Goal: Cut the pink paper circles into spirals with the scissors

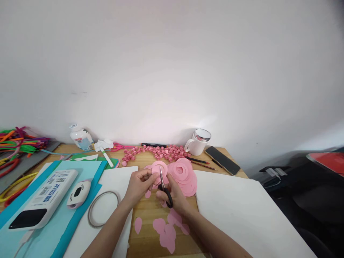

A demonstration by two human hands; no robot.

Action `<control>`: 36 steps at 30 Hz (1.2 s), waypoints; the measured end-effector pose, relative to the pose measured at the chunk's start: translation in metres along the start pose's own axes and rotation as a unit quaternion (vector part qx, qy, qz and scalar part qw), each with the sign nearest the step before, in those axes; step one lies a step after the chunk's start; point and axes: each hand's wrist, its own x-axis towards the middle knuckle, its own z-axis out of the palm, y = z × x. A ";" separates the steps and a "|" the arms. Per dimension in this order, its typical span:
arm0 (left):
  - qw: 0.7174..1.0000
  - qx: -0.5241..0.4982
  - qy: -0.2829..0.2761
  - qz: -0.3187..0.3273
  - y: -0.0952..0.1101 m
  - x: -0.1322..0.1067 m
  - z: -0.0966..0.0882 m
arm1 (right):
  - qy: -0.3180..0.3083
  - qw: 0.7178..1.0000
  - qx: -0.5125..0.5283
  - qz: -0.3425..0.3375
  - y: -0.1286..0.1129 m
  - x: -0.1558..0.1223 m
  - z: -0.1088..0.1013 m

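Between thumb and fingers, my left hand pinches a round piece of pink paper. My right hand grips black-handled scissors, whose blades point away from me and lie against the pink paper. Just right of the hands is a stack of pink paper circles with spiral marks at its middle. Loose pink paper scraps, some petal-shaped, lie on the wooden table below my hands. Behind them, many small rolled pink paper roses are spread out.
A white mug, pencils and a phone stand or lie at back right. On the left are a power bank, correction tape, a tape roll, a white bottle and colourful pipe cleaners. White sheets flank the hands.
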 end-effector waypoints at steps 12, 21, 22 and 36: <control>0.999 -0.041 0.028 0.015 -0.008 0.004 -0.005 | -0.023 1.000 0.007 -0.016 0.008 0.000 -0.004; 0.995 -0.073 0.060 0.017 -0.001 0.004 -0.001 | -0.018 1.000 0.000 -0.013 0.008 -0.001 -0.003; 0.996 -0.067 0.057 0.016 0.000 0.003 0.000 | -0.014 1.000 -0.004 -0.012 0.007 -0.001 -0.002; 0.999 -0.016 0.001 0.052 0.002 0.000 0.000 | -0.006 0.999 -0.006 -0.037 0.000 -0.004 -0.007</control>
